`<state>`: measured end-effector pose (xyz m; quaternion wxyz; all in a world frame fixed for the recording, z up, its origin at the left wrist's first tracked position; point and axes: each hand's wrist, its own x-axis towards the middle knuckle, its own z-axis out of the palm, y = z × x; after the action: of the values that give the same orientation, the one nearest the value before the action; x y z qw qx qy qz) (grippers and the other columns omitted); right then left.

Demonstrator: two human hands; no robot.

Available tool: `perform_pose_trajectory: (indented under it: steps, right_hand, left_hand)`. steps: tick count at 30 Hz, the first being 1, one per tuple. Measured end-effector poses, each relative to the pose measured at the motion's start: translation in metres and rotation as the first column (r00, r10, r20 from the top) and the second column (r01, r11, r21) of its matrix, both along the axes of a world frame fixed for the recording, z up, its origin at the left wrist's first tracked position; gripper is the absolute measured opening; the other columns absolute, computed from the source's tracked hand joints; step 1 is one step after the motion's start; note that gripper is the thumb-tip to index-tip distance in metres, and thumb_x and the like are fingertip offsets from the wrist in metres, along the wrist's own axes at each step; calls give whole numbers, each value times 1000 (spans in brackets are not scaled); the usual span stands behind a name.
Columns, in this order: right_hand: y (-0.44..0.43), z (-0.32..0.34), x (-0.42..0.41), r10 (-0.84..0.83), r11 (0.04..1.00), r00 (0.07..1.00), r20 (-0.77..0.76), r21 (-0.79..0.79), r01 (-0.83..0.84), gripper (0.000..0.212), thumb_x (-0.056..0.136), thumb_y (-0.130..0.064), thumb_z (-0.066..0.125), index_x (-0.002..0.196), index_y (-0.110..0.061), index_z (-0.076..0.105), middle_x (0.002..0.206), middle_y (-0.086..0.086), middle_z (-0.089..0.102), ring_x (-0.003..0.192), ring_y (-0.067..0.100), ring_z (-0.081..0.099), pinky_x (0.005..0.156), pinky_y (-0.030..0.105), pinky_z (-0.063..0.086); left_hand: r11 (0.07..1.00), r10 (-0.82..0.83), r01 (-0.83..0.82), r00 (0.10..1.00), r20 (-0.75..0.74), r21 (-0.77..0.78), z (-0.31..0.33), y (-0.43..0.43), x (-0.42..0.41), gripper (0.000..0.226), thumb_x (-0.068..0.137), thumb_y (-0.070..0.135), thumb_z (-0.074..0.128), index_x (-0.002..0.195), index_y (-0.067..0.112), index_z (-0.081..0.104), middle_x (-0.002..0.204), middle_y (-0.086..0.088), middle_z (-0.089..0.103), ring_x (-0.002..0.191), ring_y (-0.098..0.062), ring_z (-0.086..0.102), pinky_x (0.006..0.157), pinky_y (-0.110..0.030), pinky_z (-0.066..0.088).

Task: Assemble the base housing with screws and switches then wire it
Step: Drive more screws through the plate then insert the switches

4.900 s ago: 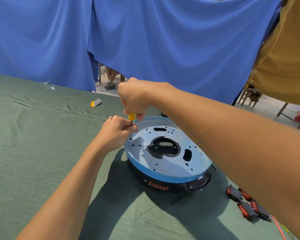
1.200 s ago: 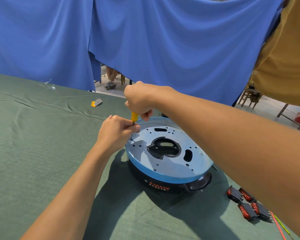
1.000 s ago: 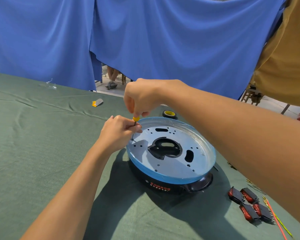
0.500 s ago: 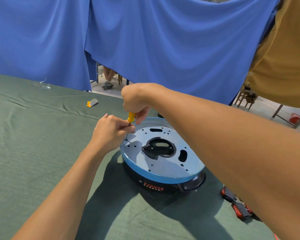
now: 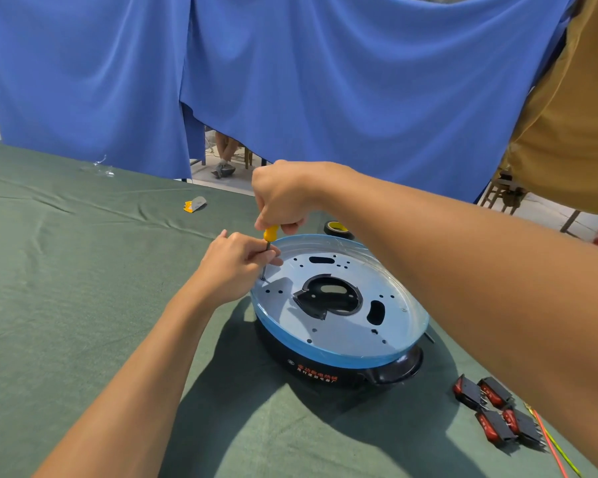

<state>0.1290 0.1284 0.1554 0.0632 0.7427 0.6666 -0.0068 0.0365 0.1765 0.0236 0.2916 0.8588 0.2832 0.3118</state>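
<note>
right grip wraps the screwdriver by its yellow handle from above; left grip pinches the shaft, tip in a hole at the base housing plate's left edge, directly below both. hold it upright and press while turning (screw hidden). switches lie apart on the table.

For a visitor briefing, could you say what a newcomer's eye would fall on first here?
The base housing sits centre, perforated face up. At its left edge the right hand grips a yellow-handled screwdriver while the left hand pinches its shaft. Red switches lie lower right.
</note>
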Motion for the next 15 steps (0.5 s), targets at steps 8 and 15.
perform_pose_trajectory:
  steps: [8,15]
  right_hand:
    - [-3,-5,4,-173,983,984,-50,-72,169,31,90,-6,42,66,-5,62,56,5,60,45,19,44,46,22,37]
    - [-6,3,1,-6,1000,999,34,-17,7,27,92,-32,61,76,-11,60,55,-3,66,40,10,63,51,22,54]
  left_hand:
    - [986,158,-162,983,94,34,1,-6,4,12,83,27,77,85,15,81,76,6,69,89,-19,58,101,-52,38]
    - [988,153,-154,987,58,11,-2,-3,1,12,88,26,73,90,18,81,77,12,74,95,-10,61,105,-49,37]
